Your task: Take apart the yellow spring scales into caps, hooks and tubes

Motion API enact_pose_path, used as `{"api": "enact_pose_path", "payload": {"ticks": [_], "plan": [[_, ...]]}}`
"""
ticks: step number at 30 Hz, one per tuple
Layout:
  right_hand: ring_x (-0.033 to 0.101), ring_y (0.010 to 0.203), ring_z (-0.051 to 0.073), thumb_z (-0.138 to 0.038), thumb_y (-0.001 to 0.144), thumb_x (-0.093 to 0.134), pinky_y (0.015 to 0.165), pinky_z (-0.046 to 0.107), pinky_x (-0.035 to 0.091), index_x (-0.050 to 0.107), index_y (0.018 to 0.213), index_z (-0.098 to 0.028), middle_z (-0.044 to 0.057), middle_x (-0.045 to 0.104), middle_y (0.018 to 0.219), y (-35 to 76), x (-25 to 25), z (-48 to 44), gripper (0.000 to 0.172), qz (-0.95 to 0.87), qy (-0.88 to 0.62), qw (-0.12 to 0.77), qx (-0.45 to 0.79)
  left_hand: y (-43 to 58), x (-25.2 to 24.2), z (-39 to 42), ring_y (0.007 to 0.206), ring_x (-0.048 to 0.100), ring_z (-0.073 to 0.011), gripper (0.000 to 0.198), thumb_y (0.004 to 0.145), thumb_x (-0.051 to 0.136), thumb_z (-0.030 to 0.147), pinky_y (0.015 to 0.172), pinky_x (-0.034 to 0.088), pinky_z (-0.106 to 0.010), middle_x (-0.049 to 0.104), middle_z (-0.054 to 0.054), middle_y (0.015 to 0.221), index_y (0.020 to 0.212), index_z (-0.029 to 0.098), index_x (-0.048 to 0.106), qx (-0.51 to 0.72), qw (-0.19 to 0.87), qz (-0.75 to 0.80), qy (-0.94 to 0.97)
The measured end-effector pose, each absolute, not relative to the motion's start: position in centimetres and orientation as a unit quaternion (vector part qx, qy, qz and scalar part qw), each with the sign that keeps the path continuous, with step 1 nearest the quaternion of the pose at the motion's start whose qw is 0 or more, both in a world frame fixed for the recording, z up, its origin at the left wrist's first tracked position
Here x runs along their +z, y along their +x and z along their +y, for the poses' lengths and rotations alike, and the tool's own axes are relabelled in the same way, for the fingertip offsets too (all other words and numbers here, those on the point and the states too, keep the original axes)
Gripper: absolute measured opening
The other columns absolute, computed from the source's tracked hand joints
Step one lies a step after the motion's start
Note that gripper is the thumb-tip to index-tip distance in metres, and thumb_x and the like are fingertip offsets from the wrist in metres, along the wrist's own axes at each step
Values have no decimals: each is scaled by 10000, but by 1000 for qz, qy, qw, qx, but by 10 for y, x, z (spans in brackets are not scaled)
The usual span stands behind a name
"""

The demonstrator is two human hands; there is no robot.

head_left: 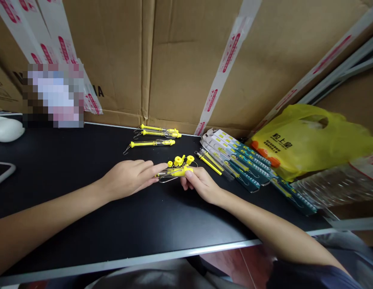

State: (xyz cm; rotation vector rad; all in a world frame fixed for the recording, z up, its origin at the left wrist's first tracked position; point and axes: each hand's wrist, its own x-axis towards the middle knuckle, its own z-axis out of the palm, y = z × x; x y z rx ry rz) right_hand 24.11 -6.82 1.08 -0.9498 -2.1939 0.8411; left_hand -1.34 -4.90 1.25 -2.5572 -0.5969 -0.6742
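A tubular spring scale (pixel 176 172) with a yellow end and a bent wire hook is held level just above the black table. My right hand (pixel 204 185) pinches its yellow right end between thumb and fingers. The fingers of my left hand (pixel 128 179) close round its left end, hiding that part. Just behind it lie small yellow caps (pixel 178 161) with wire pieces. Farther back, three assembled spring scales (pixel 152 143) rest side by side, hooks to the left. Right of my right hand lie thin yellow rods and clear tubes (pixel 211 161).
Several flat printed boxes (pixel 249 170) are stacked at the right, beside a yellow plastic bag (pixel 297 140) and clear plastic packaging (pixel 337 186). Large taped cartons (pixel 180 60) wall off the back. A white rounded object (pixel 7 129) and a white-edged device (pixel 3 172) sit at the left.
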Motion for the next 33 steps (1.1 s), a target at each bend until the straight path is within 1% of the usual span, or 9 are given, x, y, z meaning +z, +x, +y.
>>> {"api": "enact_pose_path", "payload": {"ticks": [5, 11, 13, 16, 20, 23, 25, 28, 33], "plan": [[488, 541, 92, -463, 970, 258, 594, 223, 394, 522, 655, -160, -4, 540, 577, 239, 13, -68, 510, -837, -360, 268, 314, -11, 11, -53, 692, 589, -128, 400, 940, 380, 207, 579, 395, -225, 605, 6, 824, 1336, 205, 328, -189, 206, -209, -937], [505, 619, 109, -393, 960, 346, 624, 225, 380, 534, 773, -168, 5, 556, 685, 234, 18, -74, 348, -878, -335, 208, 271, -8, 10, -59, 694, 594, -135, 502, 909, 378, 211, 561, 412, -253, 594, 11, 849, 1391, 209, 238, -135, 152, -208, -957], [472, 607, 103, -396, 945, 390, 603, 218, 365, 524, 779, -169, -3, 530, 685, 233, 18, -76, 312, -877, -342, 205, 267, -8, 10, -60, 686, 598, -139, 583, 864, 438, 265, 546, 410, -256, 593, 17, 860, 1402, 216, 218, -120, 119, -210, -963], [424, 582, 92, -417, 922, 444, 571, 210, 340, 494, 735, -171, -22, 486, 655, 233, 17, -76, 313, -864, -358, 214, 281, -9, 11, -61, 684, 611, -149, 647, 834, 494, 411, 537, 406, -259, 605, 13, 877, 1395, 216, 237, -106, 99, -220, -965], [412, 571, 88, -418, 906, 482, 556, 207, 326, 464, 699, -174, -35, 468, 619, 232, 16, -76, 321, -851, -362, 223, 309, -8, 9, -61, 703, 631, -158, 654, 840, 428, 629, 539, 397, -252, 625, -3, 873, 1333, 206, 353, -118, 114, -238, -957], [420, 568, 84, -409, 905, 490, 561, 205, 332, 461, 688, -173, -35, 471, 622, 232, 15, -76, 321, -851, -350, 236, 312, -6, 8, -62, 689, 635, -163, 695, 802, 388, 713, 537, 398, -258, 632, -7, 855, 1260, 192, 441, -133, 116, -253, -951], [444, 567, 83, -392, 935, 432, 576, 204, 349, 465, 685, -173, -28, 492, 626, 232, 15, -76, 335, -852, -340, 235, 321, -5, 8, -63, 692, 637, -162, 613, 837, 387, 667, 541, 400, -258, 633, -4, 840, 1214, 194, 482, -139, 114, -262, -948], [457, 564, 84, -375, 957, 381, 583, 201, 362, 459, 692, -178, -23, 509, 628, 233, 14, -77, 339, -851, -345, 233, 320, -4, 8, -63, 695, 637, -154, 428, 883, 417, 519, 546, 402, -252, 629, 1, 816, 1156, 208, 524, -133, 105, -266, -949], [442, 567, 88, -381, 937, 416, 563, 203, 338, 471, 746, -183, -24, 503, 652, 232, 16, -79, 281, -876, -337, 203, 278, -4, 6, -62, 631, 620, -150, 342, 861, 451, 474, 496, 375, -247, 612, 7, 757, 1044, 214, 578, -121, 94, -273, -950]]}}
